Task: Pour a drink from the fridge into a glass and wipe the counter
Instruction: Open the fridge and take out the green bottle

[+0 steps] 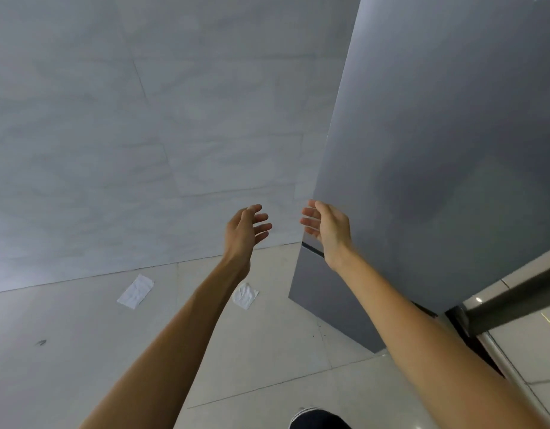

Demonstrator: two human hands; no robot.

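Grey marble-tile wall (143, 119) behind, pale tiled floor (267, 351) below. Fridge (437, 150): tall grey unit, doors closed, fills the right side. Right hand (327, 230) at the fridge's left edge, just above the seam between upper and lower doors; fingers spread and relaxed, holding nothing; can't tell if the thumb touches the edge. Left hand (245, 230) just left of the fridge, fingers apart, empty. Two white crumpled cloths (135, 291) (245, 295) on the floor left of the fridge. Dark shoe tip (317, 419) below the fridge.

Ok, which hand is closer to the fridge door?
Right. The right hand is at the left edge of the fridge door; the left hand is off to the left, clear of it.
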